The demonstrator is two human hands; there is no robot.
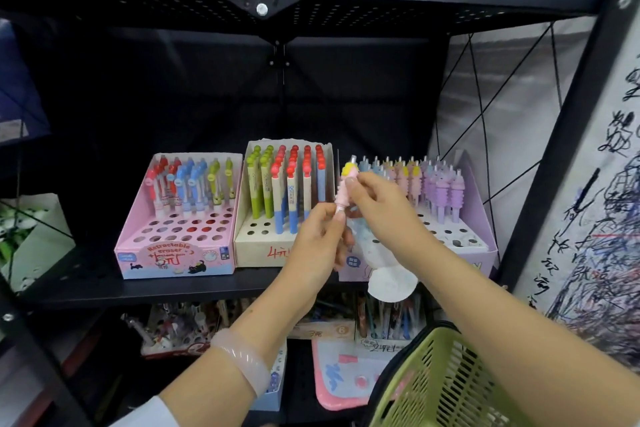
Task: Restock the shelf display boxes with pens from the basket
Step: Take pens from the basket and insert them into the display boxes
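A pink pen with a yellow top [344,189] is held upright in front of the shelf. My left hand [320,239] pinches its lower end, and my right hand [375,204] pinches it near the top. Behind my hands stands a purple display box [483,218] with pastel pens in its back rows and free holes in front. A beige box [249,246] in the middle holds green, red and blue pens. A pink box [138,243] on the left holds red, blue and green pens. The green basket [440,381] hangs under my right forearm.
The boxes stand on a black metal shelf [104,284] with another shelf close above. The lower shelf holds more stationery boxes [180,329]. A black upright post [554,163] and a scribbled test sheet [602,184] are at the right.
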